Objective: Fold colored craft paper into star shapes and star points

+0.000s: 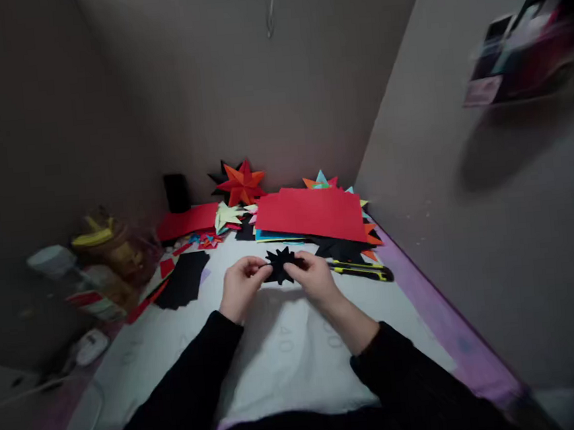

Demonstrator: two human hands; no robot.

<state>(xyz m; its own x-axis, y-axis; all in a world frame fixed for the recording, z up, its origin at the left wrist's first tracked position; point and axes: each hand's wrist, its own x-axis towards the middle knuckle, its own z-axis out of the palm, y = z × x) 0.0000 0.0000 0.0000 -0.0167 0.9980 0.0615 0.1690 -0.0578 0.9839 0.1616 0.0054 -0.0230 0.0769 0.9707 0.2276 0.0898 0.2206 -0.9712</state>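
Note:
A small black paper star [282, 266] with many points is held over the white sheet [280, 374]. My left hand [243, 285] pinches its left side between thumb and fingers. On the opposite side, my right hand [314, 278] grips the star with its thumb on the front. Just right of that hand lies a black and yellow utility knife [363, 270]. Behind the star is a stack of red paper [311, 214], with black paper partly under it.
Black paper pieces [185, 279] lie at the left. Red and orange stars [242, 182] stand against the back wall beside a pale green star [227, 216]. Bags and containers [106, 256] crowd the left edge, near a white plug and cable [91, 346].

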